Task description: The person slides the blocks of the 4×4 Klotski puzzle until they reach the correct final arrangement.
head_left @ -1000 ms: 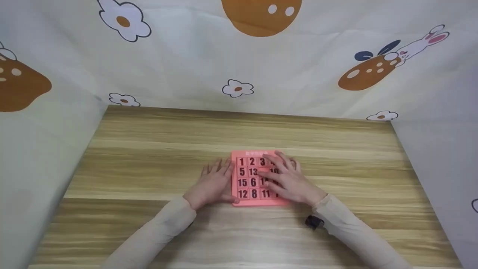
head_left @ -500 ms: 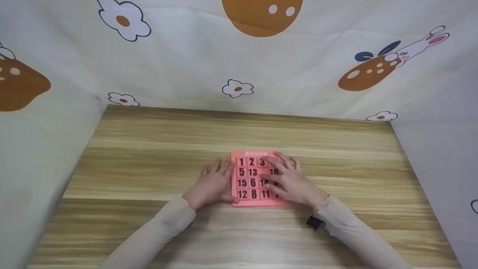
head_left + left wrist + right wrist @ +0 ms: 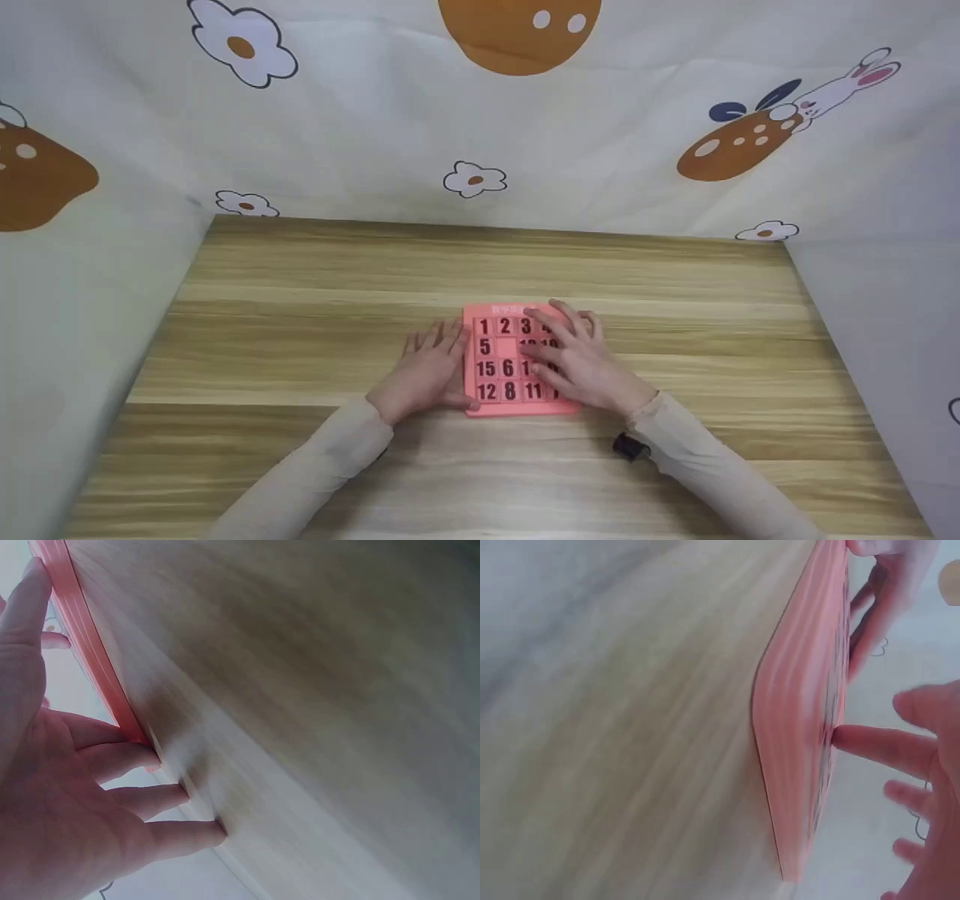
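A pink sliding number puzzle lies flat on the wooden table. Its second row shows 5, then a gap, then a partly covered tile and 10. My left hand rests along the puzzle's left side, its thumb on the lower left corner and its fingers nearly straight; in the left wrist view some fingertips touch the table. My right hand is spread over the right side and hides several tiles. In the right wrist view, the index finger presses on the tile face while the other fingers stay raised.
The wooden table surrounds the puzzle. A pale cloth with flowers and orange prints stands behind and at both sides. A small black object sits beneath the right sleeve.
The 13 tile has slid one place right in the second row, so the gap now lies beside the 5. My right index finger moved slightly with it; the left hand stayed put.
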Demonstrator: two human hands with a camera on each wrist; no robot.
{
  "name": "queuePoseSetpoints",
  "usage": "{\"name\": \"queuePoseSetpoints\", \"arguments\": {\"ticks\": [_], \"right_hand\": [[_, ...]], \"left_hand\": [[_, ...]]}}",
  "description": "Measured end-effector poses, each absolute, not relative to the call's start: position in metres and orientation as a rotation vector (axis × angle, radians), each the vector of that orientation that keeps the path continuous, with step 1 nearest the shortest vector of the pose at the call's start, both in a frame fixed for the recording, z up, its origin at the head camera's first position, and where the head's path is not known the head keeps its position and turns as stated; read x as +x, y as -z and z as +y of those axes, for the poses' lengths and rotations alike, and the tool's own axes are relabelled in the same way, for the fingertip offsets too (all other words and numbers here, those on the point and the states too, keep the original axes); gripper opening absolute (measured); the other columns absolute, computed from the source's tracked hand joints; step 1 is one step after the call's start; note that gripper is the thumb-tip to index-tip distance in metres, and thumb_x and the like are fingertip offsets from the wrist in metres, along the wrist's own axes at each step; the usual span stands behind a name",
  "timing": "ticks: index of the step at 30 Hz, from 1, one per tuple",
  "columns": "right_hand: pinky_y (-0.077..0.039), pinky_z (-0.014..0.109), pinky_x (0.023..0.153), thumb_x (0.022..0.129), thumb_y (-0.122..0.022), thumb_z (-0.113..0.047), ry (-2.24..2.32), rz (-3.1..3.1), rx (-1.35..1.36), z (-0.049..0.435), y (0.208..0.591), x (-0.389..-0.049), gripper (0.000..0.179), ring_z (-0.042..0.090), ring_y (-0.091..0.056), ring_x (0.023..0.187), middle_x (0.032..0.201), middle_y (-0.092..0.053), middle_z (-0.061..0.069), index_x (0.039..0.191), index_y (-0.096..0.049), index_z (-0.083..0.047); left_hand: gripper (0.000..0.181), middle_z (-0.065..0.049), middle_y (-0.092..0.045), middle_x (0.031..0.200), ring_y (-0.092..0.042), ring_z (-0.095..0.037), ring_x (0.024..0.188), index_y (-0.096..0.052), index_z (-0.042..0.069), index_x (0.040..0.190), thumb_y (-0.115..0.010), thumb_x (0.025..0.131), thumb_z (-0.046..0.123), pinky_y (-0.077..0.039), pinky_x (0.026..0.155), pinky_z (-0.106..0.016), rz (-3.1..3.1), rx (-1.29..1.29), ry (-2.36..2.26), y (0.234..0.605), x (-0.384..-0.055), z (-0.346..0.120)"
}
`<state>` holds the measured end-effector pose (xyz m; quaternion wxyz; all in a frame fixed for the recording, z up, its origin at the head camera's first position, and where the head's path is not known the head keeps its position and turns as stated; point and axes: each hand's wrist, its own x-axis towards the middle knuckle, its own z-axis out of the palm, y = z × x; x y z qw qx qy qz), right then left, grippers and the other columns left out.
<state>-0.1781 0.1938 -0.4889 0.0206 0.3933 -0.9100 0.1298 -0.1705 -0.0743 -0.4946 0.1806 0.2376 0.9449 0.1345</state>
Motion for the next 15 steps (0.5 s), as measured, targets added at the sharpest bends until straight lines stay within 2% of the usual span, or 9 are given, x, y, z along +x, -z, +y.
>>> {"name": "queuePoseSetpoints", "arguments": {"ticks": [5,7,11,15], "right_hand": [[-0.020,0.071,0.102,0.094,-0.059,-0.037,-0.451,-2.765,1.399,0.1942,0.4920,-0.1742,0.032,0.043,-0.017,0.140,0.155,-0.029,0.010,0.123,-0.068,-0.026],[-0.019,0.071,0.102,0.095,-0.058,-0.039,-0.420,-2.792,1.362,0.1923,0.4917,-0.1737,0.032,0.041,-0.016,0.140,0.155,-0.028,0.008,0.123,-0.068,-0.027],[-0.015,0.071,0.104,0.097,-0.053,-0.042,-0.355,-2.901,1.205,0.1881,0.4903,-0.1749,0.039,0.039,-0.009,0.143,0.158,-0.023,0.006,0.133,-0.061,-0.028],[-0.015,0.071,0.104,0.098,-0.051,-0.042,-0.341,-2.919,1.176,0.1881,0.4921,-0.1774,0.043,0.039,-0.009,0.143,0.159,-0.019,0.006,0.137,-0.056,-0.026]], "left_hand": [[0.119,-0.017,-0.008,0.159,-0.007,-0.043,0.142,-0.016,0.001,0.153,-0.070,0.071,0.067,-0.008,0.109,-0.065,2.658,0.659,-0.389,0.4934,-0.1704,-0.0749],[0.119,-0.017,-0.008,0.159,-0.006,-0.043,0.143,-0.015,0.000,0.153,-0.070,0.071,0.067,-0.007,0.109,-0.065,2.658,0.662,-0.384,0.4936,-0.1703,-0.0751],[0.119,-0.017,-0.007,0.159,-0.005,-0.042,0.143,-0.015,0.000,0.153,-0.070,0.071,0.067,-0.007,0.110,-0.065,2.663,0.665,-0.384,0.4941,-0.1701,-0.0751],[0.120,-0.016,-0.007,0.159,-0.005,-0.042,0.143,-0.014,0.001,0.154,-0.070,0.070,0.068,-0.007,0.110,-0.064,2.664,0.649,-0.392,0.4940,-0.1695,-0.0748]]}}
